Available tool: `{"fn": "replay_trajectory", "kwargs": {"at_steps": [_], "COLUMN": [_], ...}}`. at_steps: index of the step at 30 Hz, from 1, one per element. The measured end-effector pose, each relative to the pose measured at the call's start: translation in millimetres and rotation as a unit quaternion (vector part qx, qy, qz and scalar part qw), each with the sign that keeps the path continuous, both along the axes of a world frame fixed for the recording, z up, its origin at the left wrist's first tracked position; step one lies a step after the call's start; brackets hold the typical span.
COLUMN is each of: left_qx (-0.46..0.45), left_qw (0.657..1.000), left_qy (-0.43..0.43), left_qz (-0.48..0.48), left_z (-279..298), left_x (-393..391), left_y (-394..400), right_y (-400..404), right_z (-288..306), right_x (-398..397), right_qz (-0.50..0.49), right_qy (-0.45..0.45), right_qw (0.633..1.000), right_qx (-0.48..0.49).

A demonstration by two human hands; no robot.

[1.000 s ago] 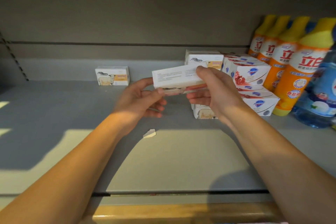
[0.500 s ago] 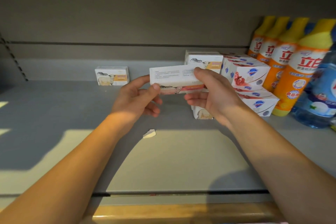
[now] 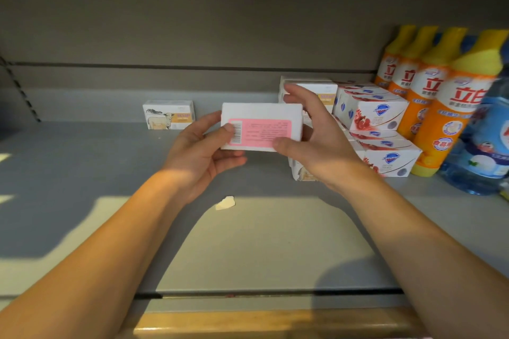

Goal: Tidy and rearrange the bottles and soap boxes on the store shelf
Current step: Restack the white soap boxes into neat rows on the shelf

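Note:
I hold a white soap box with a pink label and a barcode facing me, above the middle of the grey shelf. My left hand grips its left end, thumb on the barcode. My right hand pinches its right end between thumb and fingers. A sheep-print soap box stands alone at the back left. Behind my right hand sit more sheep-print boxes and a stack of white-and-red soap boxes. Orange bottles with yellow caps line the right side.
A blue clear bottle stands at the far right edge. A small pale scrap lies on the shelf below my hands. The shelf's front lip runs across the bottom, with a wooden strip under it.
The box has been turned in my hands: its pink back label with the barcode now faces me, where a white printed side showed before. Both hands stayed on its ends.

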State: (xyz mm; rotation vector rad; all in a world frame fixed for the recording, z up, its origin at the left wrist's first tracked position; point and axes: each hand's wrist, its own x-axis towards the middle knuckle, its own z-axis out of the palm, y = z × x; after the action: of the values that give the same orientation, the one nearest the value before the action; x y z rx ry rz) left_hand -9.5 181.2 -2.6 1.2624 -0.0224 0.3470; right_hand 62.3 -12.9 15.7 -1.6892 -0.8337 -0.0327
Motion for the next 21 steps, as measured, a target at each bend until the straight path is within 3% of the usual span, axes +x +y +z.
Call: {"fn": "replay_trajectory", "kwargs": {"at_steps": [8, 10, 12, 14, 16, 18, 21], "left_qx": [0.052, 0.077, 0.122, 0.163, 0.155, 0.060, -0.050], "left_qw": [0.996, 0.993, 0.987, 0.981, 0.983, 0.996, 0.999], "left_qy": [-0.069, -0.085, -0.096, -0.100, -0.097, -0.066, -0.006], "left_qz": [0.009, 0.028, 0.032, 0.028, 0.004, -0.028, -0.021], "left_z": [3.8, 5.2, 5.6, 5.5, 6.0, 7.5, 6.3], "left_x": [-3.1, -4.2, -6.4, -7.6, -6.8, -5.0, -2.5], "left_y": [5.5, 7.5, 7.3, 5.2, 3.3, 1.3, -0.5], "right_y": [0.7, 1.5, 3.7, 6.4, 7.7, 6.8, 4.7], "right_z": [7.9, 9.4, 13.0, 13.5, 13.9, 14.1, 9.7], "right_x": [-5.2, -5.7, -5.4, -6.8, -7.0, -4.8, -7.9], "right_qz": [-0.010, 0.038, 0.077, 0.058, 0.025, 0.023, -0.032], "right_qy": [0.075, 0.208, 0.342, 0.390, 0.374, 0.318, 0.118], "right_qw": [0.996, 0.977, 0.934, 0.912, 0.916, 0.933, 0.990], "right_qx": [-0.049, 0.001, 0.074, 0.112, 0.144, 0.167, 0.071]}}
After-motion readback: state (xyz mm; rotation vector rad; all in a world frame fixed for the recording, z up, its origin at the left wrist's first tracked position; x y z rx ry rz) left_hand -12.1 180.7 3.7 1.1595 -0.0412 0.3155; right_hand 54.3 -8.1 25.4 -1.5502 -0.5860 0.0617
